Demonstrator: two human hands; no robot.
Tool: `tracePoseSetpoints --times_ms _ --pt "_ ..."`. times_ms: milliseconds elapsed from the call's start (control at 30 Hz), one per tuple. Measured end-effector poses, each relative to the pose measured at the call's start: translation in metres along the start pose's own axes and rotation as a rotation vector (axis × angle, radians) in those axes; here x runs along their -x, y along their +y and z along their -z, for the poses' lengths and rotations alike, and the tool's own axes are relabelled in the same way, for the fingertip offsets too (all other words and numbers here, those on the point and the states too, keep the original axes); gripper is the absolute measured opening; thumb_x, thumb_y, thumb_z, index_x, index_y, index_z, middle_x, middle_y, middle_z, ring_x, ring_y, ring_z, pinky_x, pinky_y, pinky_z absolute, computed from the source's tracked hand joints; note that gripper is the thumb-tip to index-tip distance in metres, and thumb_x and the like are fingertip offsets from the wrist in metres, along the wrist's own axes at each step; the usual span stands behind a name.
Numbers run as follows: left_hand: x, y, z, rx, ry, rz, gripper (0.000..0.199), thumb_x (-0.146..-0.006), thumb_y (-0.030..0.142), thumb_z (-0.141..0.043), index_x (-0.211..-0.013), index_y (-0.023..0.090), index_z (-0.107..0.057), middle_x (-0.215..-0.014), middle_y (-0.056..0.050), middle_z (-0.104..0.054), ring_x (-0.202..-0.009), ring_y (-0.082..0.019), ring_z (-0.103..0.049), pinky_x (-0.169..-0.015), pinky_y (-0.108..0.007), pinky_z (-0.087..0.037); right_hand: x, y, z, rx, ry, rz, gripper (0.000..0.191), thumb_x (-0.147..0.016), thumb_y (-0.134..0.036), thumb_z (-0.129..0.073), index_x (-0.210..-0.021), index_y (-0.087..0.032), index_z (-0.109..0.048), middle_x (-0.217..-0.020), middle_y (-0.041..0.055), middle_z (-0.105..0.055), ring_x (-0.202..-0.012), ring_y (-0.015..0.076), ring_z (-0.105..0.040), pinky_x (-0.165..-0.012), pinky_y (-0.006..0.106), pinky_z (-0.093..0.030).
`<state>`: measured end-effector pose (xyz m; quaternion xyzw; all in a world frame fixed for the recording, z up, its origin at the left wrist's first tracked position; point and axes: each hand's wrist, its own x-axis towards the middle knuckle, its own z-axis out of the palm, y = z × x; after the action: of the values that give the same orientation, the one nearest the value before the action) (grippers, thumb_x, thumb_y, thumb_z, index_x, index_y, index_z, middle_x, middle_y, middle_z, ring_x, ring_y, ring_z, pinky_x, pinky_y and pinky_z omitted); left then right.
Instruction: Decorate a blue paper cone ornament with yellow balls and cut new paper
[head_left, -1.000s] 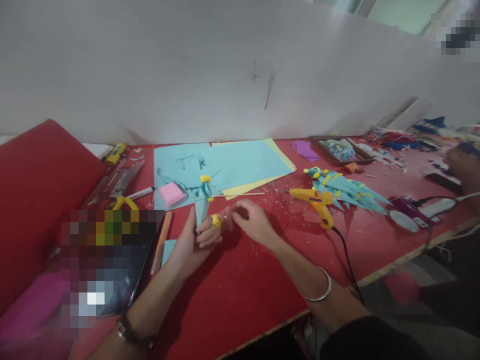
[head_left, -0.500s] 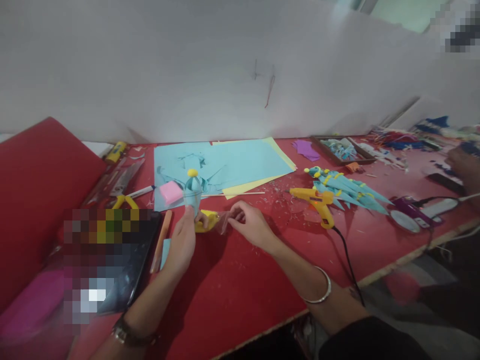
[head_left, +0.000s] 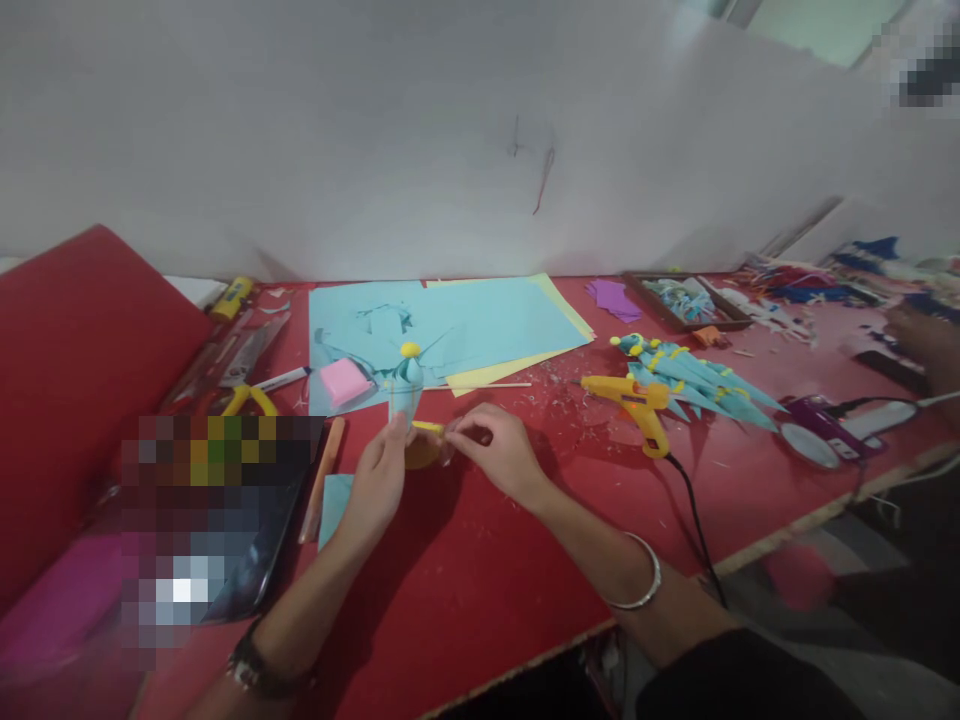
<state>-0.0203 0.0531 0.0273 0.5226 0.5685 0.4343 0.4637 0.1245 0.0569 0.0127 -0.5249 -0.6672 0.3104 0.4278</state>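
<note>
In my left hand (head_left: 381, 470) a light blue paper piece (head_left: 406, 385) stands upright, pinched between the fingers, with a yellow ball (head_left: 410, 350) on its top. Just right of it my right hand (head_left: 491, 445) is closed in a pinch near a yellow strip (head_left: 427, 428); a thin clear piece shows at its fingertips, too blurred to name. The strip reaches from beside my left fingers to the right fingertips. Behind both hands lie light blue sheets (head_left: 487, 325) and a pink block (head_left: 345, 382).
A yellow glue gun (head_left: 630, 400) lies right of my hands, its cord over the table's front edge. Beyond it are blue paper cones (head_left: 697, 380) and a tray (head_left: 675, 315) of scraps. Yellow-handled scissors (head_left: 251, 400) and a dark glossy object (head_left: 289, 510) are at left.
My left hand has moved slightly right with the blue paper piece, which has turned a little. My right hand has shifted slightly left, and the gap between the hands has narrowed.
</note>
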Motion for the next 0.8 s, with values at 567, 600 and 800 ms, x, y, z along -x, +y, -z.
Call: tracePoseSetpoints --times_ms 567,600,800 --pt "-0.002 -0.003 -0.001 0.121 -0.008 0.080 0.042 -0.075 0.054 -0.042 -0.074 0.018 -0.063 -0.082 -0.006 -0.069 -0.089 -0.021 -0.061 -0.085 -0.030 -0.044 -0.003 0.009 -0.003 0.222 -0.162 0.044 0.024 -0.072 -0.008 -0.052 -0.087 -0.022 -0.064 -0.077 0.0003 -0.053 -0.070 0.0112 -0.050 -0.062 0.023 -0.039" --pt "-0.002 -0.001 -0.002 0.116 -0.008 0.082 0.040 -0.075 0.053 -0.043 -0.074 0.018 -0.063 -0.083 -0.006 -0.069 -0.088 -0.021 -0.061 -0.084 -0.030 -0.045 -0.004 0.009 -0.004 0.209 -0.162 0.042 0.023 -0.071 -0.007 -0.052 -0.084 -0.022 -0.064 -0.076 -0.0003 -0.053 -0.067 0.0106 -0.050 -0.061 0.022 -0.038" --pt "-0.001 0.007 -0.003 0.113 -0.019 0.118 0.044 -0.070 0.057 -0.047 -0.069 0.017 -0.064 -0.075 -0.007 -0.070 -0.082 -0.023 -0.063 -0.080 -0.031 -0.048 -0.005 0.009 -0.005 0.160 -0.140 0.029 0.016 -0.070 -0.008 -0.054 -0.073 -0.021 -0.063 -0.068 -0.0020 -0.052 -0.061 0.0093 -0.047 -0.056 0.021 -0.035"
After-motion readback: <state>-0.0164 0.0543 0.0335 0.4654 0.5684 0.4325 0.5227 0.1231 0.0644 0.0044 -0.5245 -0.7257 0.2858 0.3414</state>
